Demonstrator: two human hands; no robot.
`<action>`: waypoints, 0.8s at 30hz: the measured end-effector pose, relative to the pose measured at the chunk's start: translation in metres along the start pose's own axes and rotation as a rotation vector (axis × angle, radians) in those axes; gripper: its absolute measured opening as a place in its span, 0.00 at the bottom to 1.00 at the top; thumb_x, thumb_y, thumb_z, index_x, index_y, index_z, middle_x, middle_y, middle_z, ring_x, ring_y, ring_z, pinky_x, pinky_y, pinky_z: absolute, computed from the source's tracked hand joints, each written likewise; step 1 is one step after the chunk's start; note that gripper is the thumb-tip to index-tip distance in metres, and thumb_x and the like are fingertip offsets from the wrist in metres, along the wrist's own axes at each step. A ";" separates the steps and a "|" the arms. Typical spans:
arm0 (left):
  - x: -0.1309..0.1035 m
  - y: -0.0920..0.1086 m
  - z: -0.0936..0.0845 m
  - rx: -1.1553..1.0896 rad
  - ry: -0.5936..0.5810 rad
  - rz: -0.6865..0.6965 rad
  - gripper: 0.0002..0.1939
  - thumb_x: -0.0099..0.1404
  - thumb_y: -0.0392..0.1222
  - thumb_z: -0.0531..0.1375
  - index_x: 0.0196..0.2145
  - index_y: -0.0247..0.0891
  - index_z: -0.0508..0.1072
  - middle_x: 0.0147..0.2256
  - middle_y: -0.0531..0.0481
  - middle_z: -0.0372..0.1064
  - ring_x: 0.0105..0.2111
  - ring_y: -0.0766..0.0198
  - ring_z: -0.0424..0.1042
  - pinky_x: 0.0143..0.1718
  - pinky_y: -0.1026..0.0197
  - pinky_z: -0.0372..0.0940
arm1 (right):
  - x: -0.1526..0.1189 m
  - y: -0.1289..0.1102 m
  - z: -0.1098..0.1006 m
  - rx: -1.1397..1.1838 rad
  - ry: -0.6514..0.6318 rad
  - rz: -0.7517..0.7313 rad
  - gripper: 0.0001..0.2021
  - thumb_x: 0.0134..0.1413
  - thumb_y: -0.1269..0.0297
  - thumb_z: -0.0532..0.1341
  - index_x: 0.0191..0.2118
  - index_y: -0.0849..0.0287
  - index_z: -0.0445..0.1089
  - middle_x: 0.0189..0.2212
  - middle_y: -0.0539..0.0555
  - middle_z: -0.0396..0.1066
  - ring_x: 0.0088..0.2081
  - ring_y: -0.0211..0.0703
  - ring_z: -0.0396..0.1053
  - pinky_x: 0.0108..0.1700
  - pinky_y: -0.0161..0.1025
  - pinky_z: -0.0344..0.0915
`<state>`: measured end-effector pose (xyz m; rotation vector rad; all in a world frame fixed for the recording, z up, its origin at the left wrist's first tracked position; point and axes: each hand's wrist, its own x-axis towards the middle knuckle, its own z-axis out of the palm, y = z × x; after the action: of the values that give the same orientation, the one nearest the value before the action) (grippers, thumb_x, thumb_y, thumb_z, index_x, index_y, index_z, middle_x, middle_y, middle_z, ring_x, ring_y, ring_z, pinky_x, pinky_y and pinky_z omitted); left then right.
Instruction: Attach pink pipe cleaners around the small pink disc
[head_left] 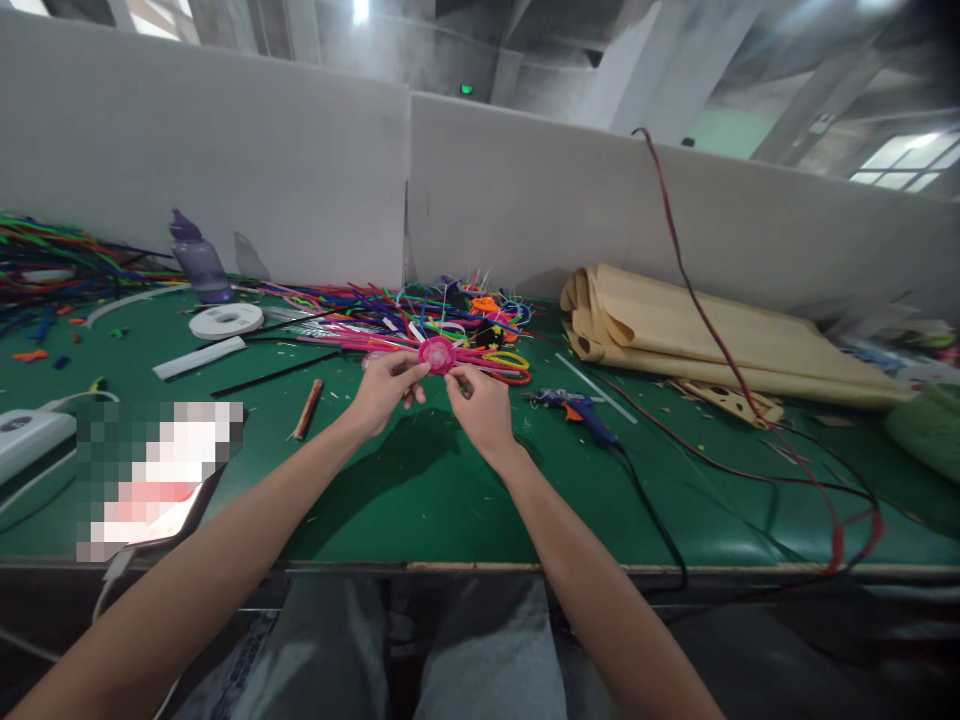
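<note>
Between my two hands, a small round pink flower-like piece (pixel 436 354) is held up above the green table. My left hand (pixel 389 391) pinches its lower left edge with thumb and fingers. At its lower right edge, my right hand (pixel 480 402) grips it with thumb and forefinger. Behind the piece lies a pile of colourful fuzzy stems (pixel 360 300), many of them pink. A blue glue gun (pixel 574 408) with an orange trigger rests to the right of my right hand. What the piece is made of is too small to tell.
On the left are a phone (pixel 165 500), a white power bank (pixel 34 440), a white spool (pixel 226 320) and a purple bottle (pixel 199 262). Rolled brown paper (pixel 697 330) lies at the right. A red-black cable (pixel 697 290) hangs down across it. A white partition (pixel 225 150) stands behind.
</note>
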<state>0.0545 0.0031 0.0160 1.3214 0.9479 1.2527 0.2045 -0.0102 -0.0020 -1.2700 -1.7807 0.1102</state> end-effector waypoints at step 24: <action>0.000 -0.001 0.001 -0.007 0.001 -0.008 0.10 0.54 0.44 0.63 0.30 0.33 0.71 0.18 0.55 0.64 0.15 0.72 0.64 0.13 0.70 0.52 | 0.000 0.000 0.000 -0.009 -0.025 0.003 0.09 0.57 0.62 0.52 0.34 0.56 0.69 0.25 0.51 0.71 0.23 0.38 0.64 0.28 0.34 0.56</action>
<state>0.0553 0.0035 0.0153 1.3106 0.9481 1.2496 0.2048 -0.0103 -0.0025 -1.2826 -1.8025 0.1200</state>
